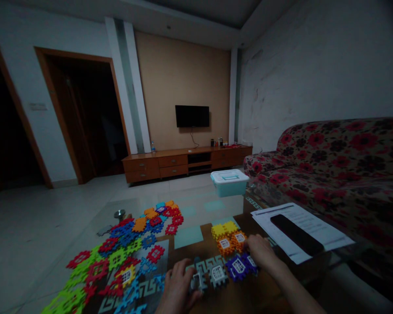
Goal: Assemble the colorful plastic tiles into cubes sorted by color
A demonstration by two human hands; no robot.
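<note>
A joined row of interlocking plastic tiles lies on the glass table near me: grey tiles (216, 274), a purple tile (237, 266), orange tiles (231, 243) and yellow tiles (224, 229). My left hand (177, 285) is closed on the grey tile at the row's left end. My right hand (262, 253) rests with curled fingers on the purple and orange tiles at the right end.
A large spread of loose tiles (124, 253) in red, blue, green and orange covers the table's left. Papers (314, 226) with a black phone (296, 234) lie at the right. A teal lidded box (229, 182) stands at the far edge. A floral sofa (340, 161) runs along the right.
</note>
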